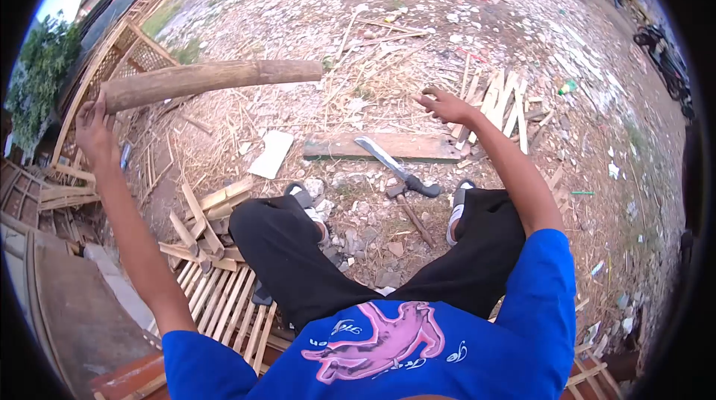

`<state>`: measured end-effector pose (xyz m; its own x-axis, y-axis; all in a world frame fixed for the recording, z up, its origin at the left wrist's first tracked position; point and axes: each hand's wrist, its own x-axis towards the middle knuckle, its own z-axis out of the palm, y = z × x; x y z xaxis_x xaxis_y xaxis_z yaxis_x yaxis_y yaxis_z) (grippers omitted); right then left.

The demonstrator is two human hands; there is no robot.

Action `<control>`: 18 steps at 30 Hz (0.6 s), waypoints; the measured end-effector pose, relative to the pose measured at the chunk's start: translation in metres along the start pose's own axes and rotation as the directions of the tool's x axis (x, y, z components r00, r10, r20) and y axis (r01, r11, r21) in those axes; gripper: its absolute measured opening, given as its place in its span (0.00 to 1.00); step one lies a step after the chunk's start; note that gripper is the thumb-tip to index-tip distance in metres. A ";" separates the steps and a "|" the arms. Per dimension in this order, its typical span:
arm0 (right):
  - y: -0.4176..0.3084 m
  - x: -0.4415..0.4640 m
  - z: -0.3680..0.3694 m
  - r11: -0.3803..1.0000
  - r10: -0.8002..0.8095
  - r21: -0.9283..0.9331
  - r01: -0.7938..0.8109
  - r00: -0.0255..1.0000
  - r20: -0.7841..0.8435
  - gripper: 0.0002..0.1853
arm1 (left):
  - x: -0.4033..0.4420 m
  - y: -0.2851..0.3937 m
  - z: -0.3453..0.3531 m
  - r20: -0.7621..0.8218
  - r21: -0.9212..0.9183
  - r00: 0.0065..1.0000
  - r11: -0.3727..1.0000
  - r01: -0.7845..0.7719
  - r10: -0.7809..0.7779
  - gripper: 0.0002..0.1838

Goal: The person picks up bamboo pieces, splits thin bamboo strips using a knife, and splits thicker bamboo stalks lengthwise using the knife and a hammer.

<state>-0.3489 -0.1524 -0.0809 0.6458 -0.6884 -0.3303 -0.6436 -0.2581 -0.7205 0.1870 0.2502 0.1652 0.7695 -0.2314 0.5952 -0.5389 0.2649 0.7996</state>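
Observation:
A length of bamboo, brown and split-looking, is raised off the ground at the left, its far end pointing right. My left hand grips its near end, the fingers wrapped under and around it. My right hand hovers in the air with fingers apart, holding nothing, close to a pile of pale split strips. Between my feet and that pile lies a wooden board. A machete with a black handle rests with its blade tip on the board. Beside it a hammer lies on the ground.
Slatted bamboo and cut pieces lie by my left leg, with a phone-like dark object on the slats. A white slab sits left of the board. Lattice panels lean at the left; a motorcycle stands far right.

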 end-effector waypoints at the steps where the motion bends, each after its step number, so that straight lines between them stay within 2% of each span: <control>1: -0.010 -0.009 0.000 0.969 0.059 0.243 -0.047 0.997 -0.042 0.48 | -0.023 0.000 0.031 -0.045 -0.096 0.997 0.993 0.061 -0.066 0.11; 2: -0.008 -0.004 -0.003 0.902 0.027 0.432 -0.007 0.999 -0.041 0.54 | -0.041 -0.011 0.056 -0.020 -0.177 0.991 0.976 0.126 -0.131 0.11; 4: -0.007 -0.004 -0.006 0.730 -0.001 0.678 0.083 0.993 -0.121 0.58 | -0.074 -0.044 0.108 0.067 -0.318 0.972 0.918 0.235 -0.225 0.11; 6: -0.008 -0.006 -0.012 0.567 0.019 0.805 0.172 0.975 -0.222 0.58 | -0.109 -0.086 0.150 0.165 -0.406 0.941 0.849 0.338 -0.295 0.11; 7: -0.006 -0.003 -0.013 0.449 0.124 0.870 0.205 0.950 -0.288 0.49 | -0.122 -0.103 0.169 0.202 -0.423 0.918 0.815 0.396 -0.341 0.11; 10: 0.011 -0.001 -0.031 0.335 0.244 0.867 0.370 0.854 -0.459 0.42 | -0.160 -0.118 0.212 0.285 -0.430 0.847 0.730 0.531 -0.448 0.11; 11: 0.015 0.000 -0.044 0.328 0.252 0.834 0.443 0.810 -0.530 0.34 | -0.160 -0.121 0.221 0.304 -0.436 0.844 0.723 0.536 -0.442 0.11; 12: 0.020 -0.001 -0.056 0.234 0.262 0.812 0.536 0.769 -0.583 0.28 | -0.159 -0.125 0.229 0.318 -0.442 0.840 0.714 0.542 -0.440 0.11; 13: 0.031 0.007 -0.068 0.201 0.283 0.787 0.584 0.734 -0.617 0.26 | -0.164 -0.127 0.230 0.325 -0.441 0.833 0.708 0.552 -0.447 0.12; 16: 0.038 0.013 -0.092 0.129 0.358 0.731 0.670 0.656 -0.664 0.22 | -0.160 -0.102 0.242 0.355 -0.286 0.839 0.807 0.517 -0.412 0.10; 18: 0.036 0.009 -0.100 0.149 0.328 0.709 0.689 0.642 -0.693 0.18 | -0.158 -0.108 0.243 0.301 -0.043 0.855 0.890 0.454 -0.422 0.13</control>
<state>-0.4074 -0.2359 -0.0489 -0.0810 -0.9964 -0.0257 0.6408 -0.0323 -0.7671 0.0407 0.0300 0.0041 0.7821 -0.5917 0.1955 -0.1154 0.1707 0.9785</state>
